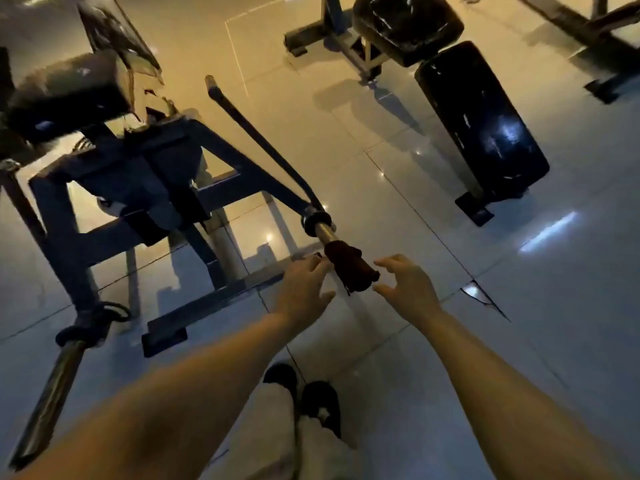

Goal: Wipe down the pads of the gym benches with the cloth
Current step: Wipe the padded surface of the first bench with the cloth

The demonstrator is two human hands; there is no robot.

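On the near end of the barbell sleeve, right in the middle of the view, the dark cloth is draped and bunched over the tip of the bar. Both hands are reaching in for it, and neither has hold of anything yet. The left hand has its fingers spread and looks to be just touching the cloth's left edge. The right hand sits just to the cloth's right, thumb and fingers loosely curved with a gap between them, like it's about to pinch.

If I were doing this grab, I'd take the cloth from both sides at once and lift it off toward me instead of yanking sideways, so it doesn't snag on the sleeve end or drop on the floor. Then fold it flat before it goes on a pad.

Moving outward, the bar sits on a dark steel rack frame to the left, with a black seat pad up at the far left. A long black bench pad stands far right, well apart from the hands, with a rounder pad behind it. Those look like what still needs wiping.

The floor is glossy grey tile with light glare, and there's a cracked tile just right of the right hand. The lighting is dim and yellowish, and the person's dark shoes show at the bottom.
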